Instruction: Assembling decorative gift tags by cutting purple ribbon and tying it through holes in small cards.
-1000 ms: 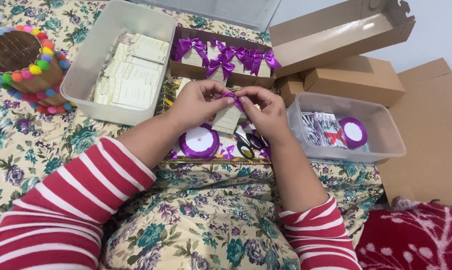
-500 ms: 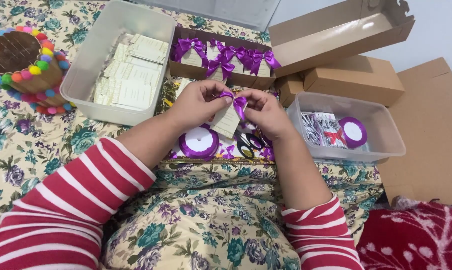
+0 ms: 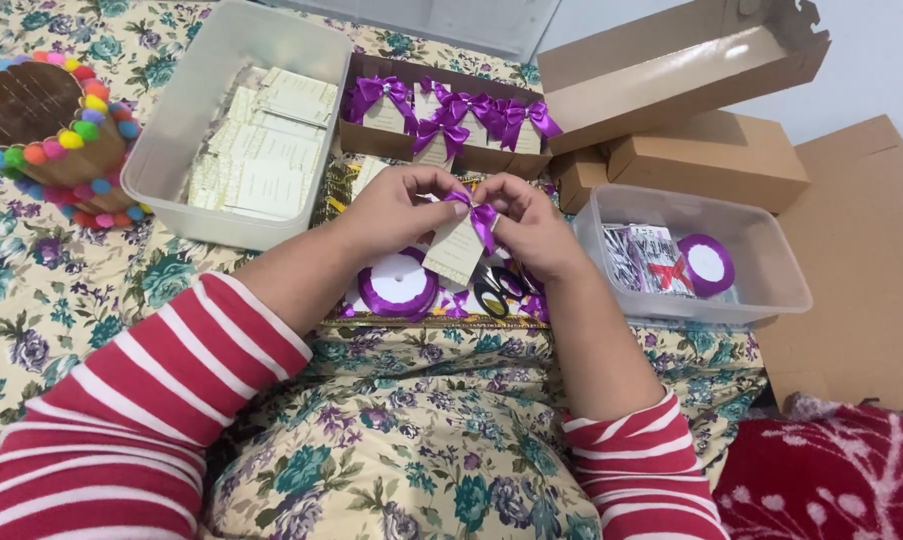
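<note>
Ribbon bow (image 3: pixel 480 214) is being tied onto a cream card (image 3: pixel 456 251), pinched between left hand (image 3: pixel 397 212) and right hand (image 3: pixel 534 226) just above the scissors (image 3: pixel 496 288); tightening looks next.

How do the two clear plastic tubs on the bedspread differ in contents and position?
The left tub holds stacks of pale paper tags; the right tub holds a purple ribbon spool and patterned packets. The left tub sits beside the pom-pom basket, the right tub beside brown cardboard boxes. Both are clear, rectangular and lidless.
</note>
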